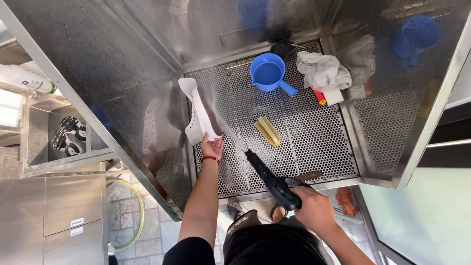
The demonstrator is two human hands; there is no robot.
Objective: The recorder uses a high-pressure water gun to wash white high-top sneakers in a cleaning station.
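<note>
The left hand [212, 147] grips a white shoe [198, 115] at the perforated tray's [319, 147] left edge while the right hand [314, 208] clasps a black spray gun [270, 181], misting it; washing looks midway.

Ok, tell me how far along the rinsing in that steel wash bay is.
Done: nothing can be confirmed as finished. In hand: the left hand holds a white perforated shoe upright against the bay's side wall while the right hand aims a black spray gun toward it. Left: a yellow piece, a blue scoop and a crumpled cloth lie untouched on the perforated floor.
</note>
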